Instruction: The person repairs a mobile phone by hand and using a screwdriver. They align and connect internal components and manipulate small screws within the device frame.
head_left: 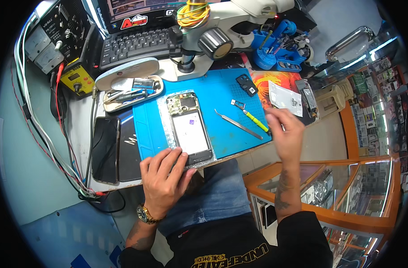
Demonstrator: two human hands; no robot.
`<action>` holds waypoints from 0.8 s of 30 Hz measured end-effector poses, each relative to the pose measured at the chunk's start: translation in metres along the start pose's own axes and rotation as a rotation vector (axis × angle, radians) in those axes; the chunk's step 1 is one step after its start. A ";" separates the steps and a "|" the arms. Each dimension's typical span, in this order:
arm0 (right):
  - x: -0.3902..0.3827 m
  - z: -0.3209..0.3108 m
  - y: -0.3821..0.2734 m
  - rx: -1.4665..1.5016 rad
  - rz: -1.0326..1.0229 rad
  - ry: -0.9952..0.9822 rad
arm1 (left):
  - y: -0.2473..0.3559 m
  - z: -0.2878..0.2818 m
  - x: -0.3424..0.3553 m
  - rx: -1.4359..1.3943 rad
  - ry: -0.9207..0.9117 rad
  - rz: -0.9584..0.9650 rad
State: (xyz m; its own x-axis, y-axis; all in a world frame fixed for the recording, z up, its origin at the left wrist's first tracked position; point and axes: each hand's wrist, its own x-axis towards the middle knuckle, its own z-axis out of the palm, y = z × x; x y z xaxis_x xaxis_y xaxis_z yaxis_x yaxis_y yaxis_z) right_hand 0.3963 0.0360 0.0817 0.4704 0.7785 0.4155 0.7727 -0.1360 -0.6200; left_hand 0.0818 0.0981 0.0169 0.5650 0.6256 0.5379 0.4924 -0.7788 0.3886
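Observation:
An opened phone (189, 127) lies on a clear plastic sheet at the near edge of the blue mat, with its white battery area and upper circuit board exposed. My left hand (165, 175) grips its lower left end, fingers on top and thumb at the near edge. My right hand (286, 130) is over the mat's right edge, fingers curled and pinched together; whatever they hold, if anything, is hidden. Beside it lies a yellow-green screwdriver (256, 121), a small silver part (237, 103) by its tip. Metal tweezers (239, 125) rest between phone and screwdriver.
A black phone cover part (246, 85) sits on the far mat. Left are a dark phone (105, 149) and an open case (128, 96) of tools. A microscope (213, 42) and laptop (137, 44) stand behind. A plastic bag (285, 98) lies right, near a glass cabinet (324, 187).

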 end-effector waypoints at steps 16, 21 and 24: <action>-0.004 0.049 -0.038 0.251 -0.145 -0.347 | -0.002 0.001 -0.023 0.031 0.132 -0.076; -0.006 0.042 -0.042 0.493 -0.059 -0.858 | 0.001 0.002 -0.018 0.021 0.122 -0.086; -0.004 0.050 -0.045 0.401 -0.294 -0.815 | 0.001 0.002 -0.017 0.012 0.122 -0.097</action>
State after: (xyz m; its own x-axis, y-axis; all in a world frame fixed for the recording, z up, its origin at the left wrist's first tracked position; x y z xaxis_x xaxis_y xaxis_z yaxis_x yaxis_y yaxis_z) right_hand 0.3384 0.0694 0.0743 -0.2778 0.9561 0.0938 0.5378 0.2357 -0.8095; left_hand 0.0739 0.0872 0.0067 0.4301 0.6872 0.5854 0.5492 -0.7139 0.4345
